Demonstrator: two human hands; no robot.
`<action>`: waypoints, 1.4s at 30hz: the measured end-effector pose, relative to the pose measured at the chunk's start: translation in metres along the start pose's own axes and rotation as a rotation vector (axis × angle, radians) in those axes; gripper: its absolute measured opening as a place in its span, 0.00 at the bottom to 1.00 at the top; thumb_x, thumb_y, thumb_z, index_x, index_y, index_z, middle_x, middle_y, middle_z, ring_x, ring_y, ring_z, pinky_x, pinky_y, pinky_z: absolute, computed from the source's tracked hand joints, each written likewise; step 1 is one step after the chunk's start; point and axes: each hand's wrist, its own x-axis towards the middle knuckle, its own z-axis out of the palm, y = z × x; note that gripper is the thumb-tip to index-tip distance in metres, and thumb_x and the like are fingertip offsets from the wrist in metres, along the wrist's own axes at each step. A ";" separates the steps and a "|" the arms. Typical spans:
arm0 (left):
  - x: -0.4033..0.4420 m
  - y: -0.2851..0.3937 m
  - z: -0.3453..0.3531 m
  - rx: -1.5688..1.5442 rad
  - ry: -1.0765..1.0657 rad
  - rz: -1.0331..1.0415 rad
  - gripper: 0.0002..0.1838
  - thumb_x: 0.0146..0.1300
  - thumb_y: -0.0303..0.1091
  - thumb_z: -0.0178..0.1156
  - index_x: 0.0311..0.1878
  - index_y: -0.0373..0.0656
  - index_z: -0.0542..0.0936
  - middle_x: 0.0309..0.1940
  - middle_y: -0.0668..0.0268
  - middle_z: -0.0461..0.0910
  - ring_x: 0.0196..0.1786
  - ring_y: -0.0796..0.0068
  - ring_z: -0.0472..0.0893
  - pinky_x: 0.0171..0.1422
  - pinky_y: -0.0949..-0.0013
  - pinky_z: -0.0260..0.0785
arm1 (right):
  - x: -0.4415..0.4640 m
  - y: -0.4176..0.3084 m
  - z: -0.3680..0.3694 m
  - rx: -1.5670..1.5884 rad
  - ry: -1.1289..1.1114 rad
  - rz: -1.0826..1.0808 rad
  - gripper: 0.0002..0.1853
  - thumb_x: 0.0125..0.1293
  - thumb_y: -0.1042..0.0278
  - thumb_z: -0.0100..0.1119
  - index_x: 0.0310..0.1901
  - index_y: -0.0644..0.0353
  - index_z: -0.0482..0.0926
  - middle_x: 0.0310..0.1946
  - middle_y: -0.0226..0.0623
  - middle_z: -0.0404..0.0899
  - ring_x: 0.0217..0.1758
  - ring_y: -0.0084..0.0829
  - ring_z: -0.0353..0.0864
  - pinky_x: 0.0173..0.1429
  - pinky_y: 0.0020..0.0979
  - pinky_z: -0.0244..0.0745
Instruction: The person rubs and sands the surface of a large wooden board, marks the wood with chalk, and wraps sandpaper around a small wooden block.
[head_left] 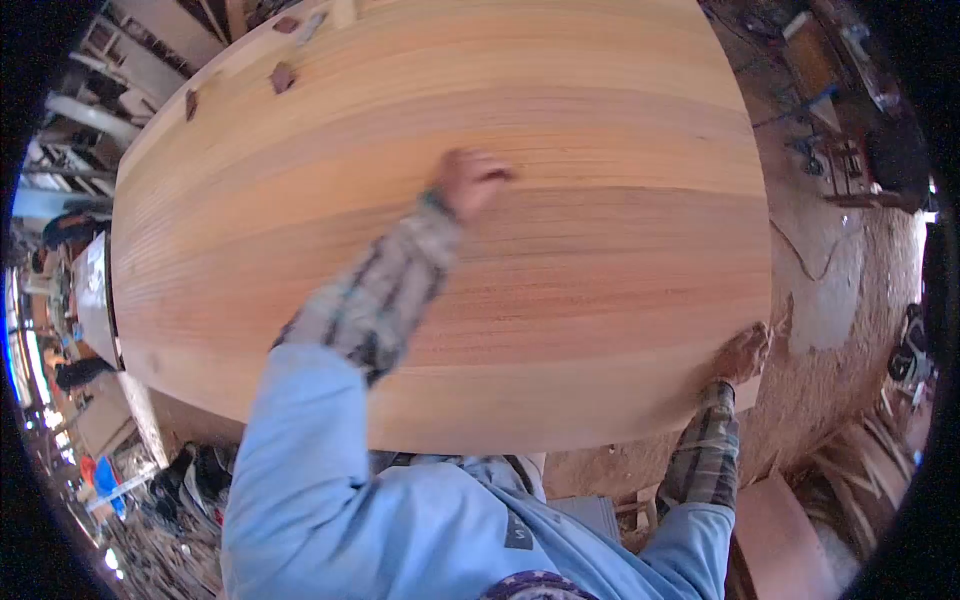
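A large wooden panel [600, 270] of glued boards, in yellow and reddish bands, lies in front of me. Over its middle is my left hand [472, 182], smeared by motion, its fingers curled around a small dark brown piece of sandpaper that barely shows. At the panel's near right corner my right hand [738, 354] holds the edge, its fingers bent toward the rim. A brown sandpaper scrap [283, 77] lies on the far left part of the panel, with another scrap [191, 104] closer to the left rim.
Beyond the far left rim, timber pieces [100, 115] are stacked. A cable [825, 265] runs across the floor on the right. Wood offcuts [860, 470] and a curved board [785, 540] lie at the lower right. Cluttered tools and scraps [190, 490] fill the lower left.
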 end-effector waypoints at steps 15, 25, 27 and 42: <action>0.144 0.098 0.185 0.072 -0.063 0.109 0.07 0.56 0.33 0.65 0.39 0.53 0.85 0.37 0.68 0.84 0.43 0.62 0.80 0.51 0.61 0.67 | 0.006 -0.030 -0.031 0.074 -0.052 0.170 0.19 0.71 0.62 0.47 0.61 0.54 0.72 0.67 0.46 0.68 0.72 0.47 0.63 0.73 0.46 0.53; 0.269 0.180 0.360 0.126 0.053 0.181 0.06 0.57 0.36 0.64 0.38 0.54 0.86 0.38 0.67 0.84 0.46 0.64 0.79 0.51 0.59 0.68 | 0.006 -0.024 -0.041 0.293 -0.190 0.130 0.25 0.70 0.61 0.53 0.67 0.54 0.66 0.74 0.45 0.57 0.79 0.46 0.50 0.78 0.49 0.42; 0.234 0.154 0.314 0.030 0.047 0.171 0.05 0.56 0.35 0.66 0.36 0.52 0.86 0.35 0.66 0.84 0.43 0.62 0.80 0.49 0.61 0.69 | 0.000 -0.019 -0.036 0.331 -0.228 0.109 0.26 0.69 0.60 0.54 0.68 0.53 0.65 0.75 0.44 0.56 0.79 0.46 0.48 0.78 0.51 0.39; 0.257 0.380 0.398 -0.440 0.037 0.269 0.12 0.60 0.34 0.60 0.46 0.53 0.85 0.40 0.55 0.82 0.43 0.52 0.80 0.50 0.51 0.70 | 0.007 -0.009 -0.042 0.410 -0.296 0.116 0.28 0.67 0.53 0.58 0.67 0.47 0.65 0.75 0.40 0.56 0.80 0.44 0.49 0.79 0.57 0.33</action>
